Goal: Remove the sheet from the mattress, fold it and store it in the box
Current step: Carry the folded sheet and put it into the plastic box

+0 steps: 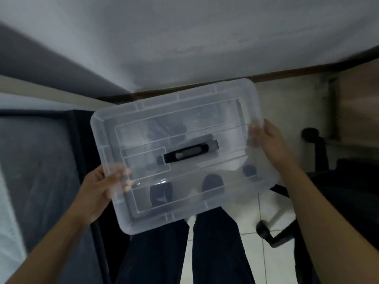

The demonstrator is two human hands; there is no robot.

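Observation:
I hold a clear plastic box lid (pixel 143 119) with a black handle (pixel 185 153) flat in front of me, above my legs. My left hand (pixel 100 187) grips its near left edge, with the fingers showing blurred through the plastic. My right hand (pixel 266 138) grips the right edge, fingers curled over the rim. A pale grey mattress (pixel 184 37) fills the top of the view beyond the lid. Dark blurred shapes show through the lid; I cannot tell what they are. No folded sheet and no box body can be made out.
A dark grey padded surface with a black frame (pixel 41 160) runs along my left. At the right stands a black wheeled office chair (pixel 272 236), with a wooden panel (pixel 356 99) behind it. White floor tiles (pixel 246 253) lie under my dark-trousered legs.

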